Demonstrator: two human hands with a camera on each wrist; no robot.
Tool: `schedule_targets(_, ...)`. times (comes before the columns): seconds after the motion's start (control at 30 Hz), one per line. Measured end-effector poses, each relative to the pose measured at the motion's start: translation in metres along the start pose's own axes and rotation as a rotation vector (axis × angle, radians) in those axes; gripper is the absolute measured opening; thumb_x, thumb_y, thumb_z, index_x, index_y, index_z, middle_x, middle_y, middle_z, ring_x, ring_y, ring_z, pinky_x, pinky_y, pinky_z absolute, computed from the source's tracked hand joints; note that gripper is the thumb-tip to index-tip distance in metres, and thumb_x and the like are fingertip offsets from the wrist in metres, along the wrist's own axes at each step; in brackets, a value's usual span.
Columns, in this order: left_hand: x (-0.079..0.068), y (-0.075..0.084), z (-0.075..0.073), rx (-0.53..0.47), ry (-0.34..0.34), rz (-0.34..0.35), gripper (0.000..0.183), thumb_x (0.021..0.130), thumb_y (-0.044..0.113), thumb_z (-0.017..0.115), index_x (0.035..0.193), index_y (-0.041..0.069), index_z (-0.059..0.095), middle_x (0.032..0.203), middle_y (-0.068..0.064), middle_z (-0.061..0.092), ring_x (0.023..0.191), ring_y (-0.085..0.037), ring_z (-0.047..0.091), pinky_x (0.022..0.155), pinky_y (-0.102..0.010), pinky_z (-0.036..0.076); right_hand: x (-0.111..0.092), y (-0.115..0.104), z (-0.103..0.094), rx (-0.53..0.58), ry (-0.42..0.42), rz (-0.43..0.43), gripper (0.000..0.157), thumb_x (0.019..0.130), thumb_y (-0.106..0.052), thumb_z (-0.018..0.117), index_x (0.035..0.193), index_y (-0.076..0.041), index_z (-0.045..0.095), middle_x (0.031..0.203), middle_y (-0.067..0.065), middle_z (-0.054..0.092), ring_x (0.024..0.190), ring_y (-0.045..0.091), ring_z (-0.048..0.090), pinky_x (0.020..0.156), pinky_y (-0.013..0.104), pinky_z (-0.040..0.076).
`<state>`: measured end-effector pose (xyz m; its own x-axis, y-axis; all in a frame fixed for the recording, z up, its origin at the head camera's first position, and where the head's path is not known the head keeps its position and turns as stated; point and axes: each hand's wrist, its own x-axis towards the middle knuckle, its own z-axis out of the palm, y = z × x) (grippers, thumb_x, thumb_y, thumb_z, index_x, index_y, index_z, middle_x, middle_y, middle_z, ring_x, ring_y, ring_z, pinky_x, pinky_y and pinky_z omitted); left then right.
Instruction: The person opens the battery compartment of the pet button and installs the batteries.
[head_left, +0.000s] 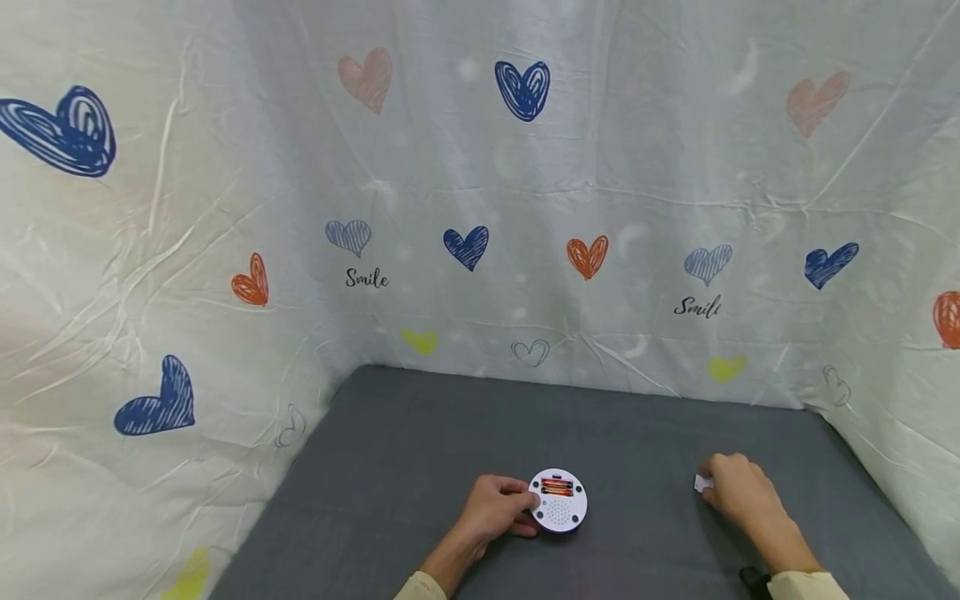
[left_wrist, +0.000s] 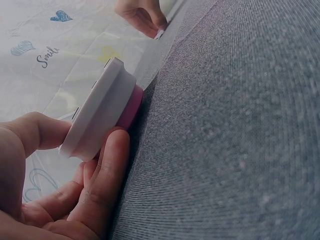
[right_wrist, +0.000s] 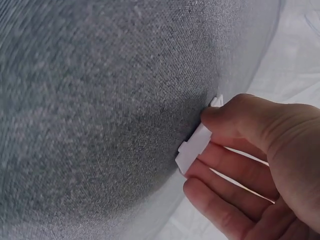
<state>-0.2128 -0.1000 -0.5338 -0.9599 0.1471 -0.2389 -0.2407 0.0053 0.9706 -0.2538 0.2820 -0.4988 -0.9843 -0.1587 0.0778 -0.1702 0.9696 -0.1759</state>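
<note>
A round white battery-powered device (head_left: 557,511) lies with its underside up, two batteries (head_left: 557,487) showing in its open compartment. From the side, in the left wrist view, its white body (left_wrist: 102,107) has a pink part (left_wrist: 131,107) facing the cloth. My left hand (head_left: 497,510) pinches its left edge, thumb on top and fingers below. Off to the right, my right hand (head_left: 742,492) holds a small white plastic cover (right_wrist: 192,148) between thumb and fingers, close to the cloth. Part of that cover is hidden behind the thumb.
A dark grey cloth (head_left: 420,433) covers the table. Behind it and at both sides hangs a pale curtain (head_left: 637,167) printed with hearts and "Smile". A dark object (head_left: 753,579) shows beside the right sleeve.
</note>
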Motion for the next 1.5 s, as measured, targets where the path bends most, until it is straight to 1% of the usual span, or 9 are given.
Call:
schedule_targets(0.27, 0.002, -0.004, 0.001, 0.01, 0.008, -0.018, 0.031, 0.082, 0.005, 0.074, 0.109, -0.008, 0.066, 0.089, -0.014, 0.073, 0.068, -0.026, 0.074, 0.06, -0.038, 0.065, -0.003, -0.002, 0.004, 0.015, 0.016, -0.013, 0.015, 0.075, -0.01, 0.079, 0.09, -0.01, 0.075, 0.09, 0.014, 0.073, 0.079, 0.035, 0.069, 0.063, 0.056, 0.056)
schedule_targets(0.43, 0.003, -0.004, 0.001, 0.008, 0.009, -0.015, 0.03, 0.083, 0.005, 0.074, 0.108, -0.008, 0.066, 0.088, -0.014, 0.073, 0.068, -0.025, 0.074, 0.06, -0.038, 0.065, 0.001, -0.007, 0.003, 0.021, 0.033, -0.05, 0.008, 0.076, -0.011, 0.078, 0.082, -0.016, 0.075, 0.08, 0.005, 0.071, 0.069, 0.025, 0.065, 0.054, 0.047, 0.051)
schedule_targets(0.53, 0.004, -0.004, 0.0, 0.006, 0.01, -0.013, 0.03, 0.083, 0.005, 0.074, 0.109, -0.008, 0.066, 0.088, -0.014, 0.073, 0.067, -0.025, 0.074, 0.059, -0.037, 0.065, 0.005, -0.014, -0.001, 0.016, 0.063, -0.098, 0.009, 0.077, -0.012, 0.079, 0.078, -0.018, 0.073, 0.076, 0.0, 0.069, 0.065, 0.019, 0.061, 0.052, 0.042, 0.048)
schedule_targets(0.6, 0.004, -0.003, 0.0, 0.004, 0.01, -0.012, 0.031, 0.083, 0.005, 0.074, 0.109, -0.009, 0.066, 0.088, -0.014, 0.073, 0.067, -0.025, 0.074, 0.059, -0.038, 0.065, 0.007, -0.02, -0.005, 0.013, 0.075, -0.124, 0.012, 0.077, -0.012, 0.079, 0.076, -0.02, 0.07, 0.072, -0.002, 0.066, 0.063, 0.017, 0.058, 0.051, 0.041, 0.045)
schedule_targets(0.7, 0.003, -0.003, 0.0, -0.001, 0.006, -0.012, 0.032, 0.083, 0.005, 0.074, 0.11, -0.009, 0.066, 0.088, -0.014, 0.073, 0.067, -0.026, 0.074, 0.06, -0.038, 0.065, 0.01, -0.03, -0.01, 0.018, 0.083, -0.155, 0.01, 0.078, -0.012, 0.079, 0.079, -0.019, 0.073, 0.077, -0.002, 0.069, 0.066, 0.017, 0.061, 0.053, 0.041, 0.048)
schedule_targets(0.83, 0.003, -0.002, 0.0, -0.005, 0.001, -0.007, 0.03, 0.083, 0.005, 0.073, 0.109, -0.009, 0.066, 0.088, -0.014, 0.073, 0.068, -0.026, 0.074, 0.06, -0.038, 0.065, 0.014, -0.044, -0.014, 0.022, 0.098, -0.194, 0.009, 0.078, -0.01, 0.077, 0.08, -0.018, 0.073, 0.076, -0.004, 0.069, 0.065, 0.014, 0.06, 0.054, 0.038, 0.049)
schedule_targets(0.97, 0.002, -0.002, 0.0, -0.002, 0.003, -0.004, 0.029, 0.082, 0.005, 0.073, 0.107, -0.008, 0.067, 0.088, -0.014, 0.073, 0.067, -0.025, 0.074, 0.06, -0.038, 0.065, 0.018, -0.057, -0.016, 0.014, 0.136, -0.237, 0.011, 0.076, -0.01, 0.077, 0.076, -0.019, 0.072, 0.072, -0.007, 0.066, 0.062, 0.01, 0.055, 0.053, 0.034, 0.046)
schedule_targets(1.23, 0.001, -0.001, 0.0, 0.0, 0.003, -0.008, 0.029, 0.082, 0.004, 0.073, 0.107, -0.008, 0.066, 0.087, -0.014, 0.073, 0.067, -0.025, 0.074, 0.059, -0.037, 0.065, 0.022, -0.087, -0.018, 0.057, 0.166, -0.308, 0.013, 0.074, -0.009, 0.076, 0.076, -0.021, 0.071, 0.07, -0.01, 0.064, 0.06, 0.008, 0.049, 0.054, 0.03, 0.043)
schedule_targets(1.5, 0.001, -0.001, 0.0, 0.0, 0.003, -0.002, 0.032, 0.082, 0.005, 0.073, 0.11, -0.009, 0.066, 0.088, -0.014, 0.073, 0.068, -0.025, 0.074, 0.06, -0.037, 0.065, 0.025, -0.112, -0.018, 0.069, 0.201, -0.381, 0.012, 0.073, -0.011, 0.077, 0.077, -0.021, 0.071, 0.071, -0.012, 0.063, 0.061, 0.006, 0.05, 0.053, 0.029, 0.042)
